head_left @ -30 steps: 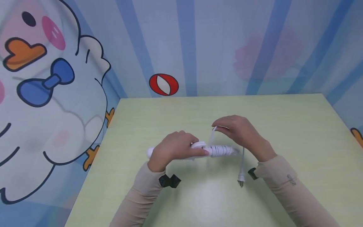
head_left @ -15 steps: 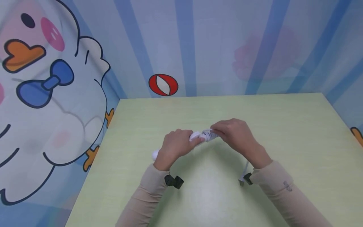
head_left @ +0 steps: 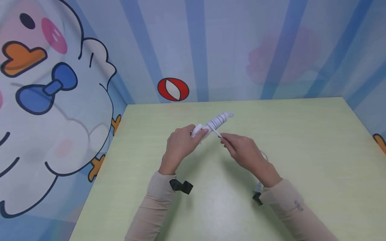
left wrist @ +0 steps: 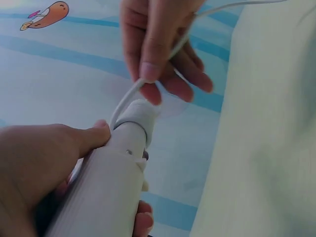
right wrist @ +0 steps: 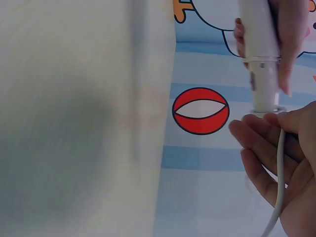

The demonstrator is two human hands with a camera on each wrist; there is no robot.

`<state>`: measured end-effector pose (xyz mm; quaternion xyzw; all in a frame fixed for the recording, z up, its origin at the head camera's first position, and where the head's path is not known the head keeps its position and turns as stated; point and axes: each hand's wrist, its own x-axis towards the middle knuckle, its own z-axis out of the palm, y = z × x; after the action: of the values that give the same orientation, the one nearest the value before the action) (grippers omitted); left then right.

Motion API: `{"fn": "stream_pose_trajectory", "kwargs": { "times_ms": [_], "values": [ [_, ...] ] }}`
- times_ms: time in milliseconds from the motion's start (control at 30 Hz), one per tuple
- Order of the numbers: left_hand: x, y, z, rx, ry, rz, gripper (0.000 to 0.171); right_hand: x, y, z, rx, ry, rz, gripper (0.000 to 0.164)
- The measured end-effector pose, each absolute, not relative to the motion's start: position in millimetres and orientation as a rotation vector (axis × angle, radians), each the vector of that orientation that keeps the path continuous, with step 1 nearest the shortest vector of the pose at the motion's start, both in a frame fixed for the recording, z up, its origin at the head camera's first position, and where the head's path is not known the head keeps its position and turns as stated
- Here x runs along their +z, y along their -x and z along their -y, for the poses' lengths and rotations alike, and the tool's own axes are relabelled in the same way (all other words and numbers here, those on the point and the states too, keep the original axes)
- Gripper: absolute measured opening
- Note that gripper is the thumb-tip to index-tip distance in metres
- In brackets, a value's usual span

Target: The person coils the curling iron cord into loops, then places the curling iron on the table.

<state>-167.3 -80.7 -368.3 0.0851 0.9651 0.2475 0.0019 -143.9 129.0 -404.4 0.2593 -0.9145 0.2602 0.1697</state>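
Note:
In the head view my left hand (head_left: 182,144) grips a white rod-shaped electric appliance (head_left: 196,130), tilted up to the right above the table. Several turns of its white power cord (head_left: 217,122) are wound round the narrower far end. My right hand (head_left: 244,150) pinches the loose length of that cord between thumb and fingers, just right of the windings. The left wrist view shows the cord (left wrist: 121,106) running from the appliance (left wrist: 106,182) past my left thumb to the right fingers. The plug (head_left: 258,187) hangs near my right wrist, partly hidden. The palm hides much of the appliance's body.
A pale yellow-green table (head_left: 301,150) lies beneath both hands. Behind it stands a blue striped wall (head_left: 229,50) printed with a red ball, and a large white cartoon bird (head_left: 69,134) covers the left side. Small black cameras sit at both wrists.
The appliance has swung from nearly level to tilted, its wound end rising up and away. My right hand has come from above and over the windings to their near side, drawing cord with it.

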Motion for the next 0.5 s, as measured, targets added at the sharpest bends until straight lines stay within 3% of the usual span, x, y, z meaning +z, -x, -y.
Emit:
{"fn": "stream_pose_trajectory", "kwargs": {
  "times_ms": [500],
  "values": [
    [-351, 157, 86, 1.074, -0.431, -2.738, 0.049, -427, 153, -137, 1.127, -0.799, 2.511, 0.022]
  ]
}}
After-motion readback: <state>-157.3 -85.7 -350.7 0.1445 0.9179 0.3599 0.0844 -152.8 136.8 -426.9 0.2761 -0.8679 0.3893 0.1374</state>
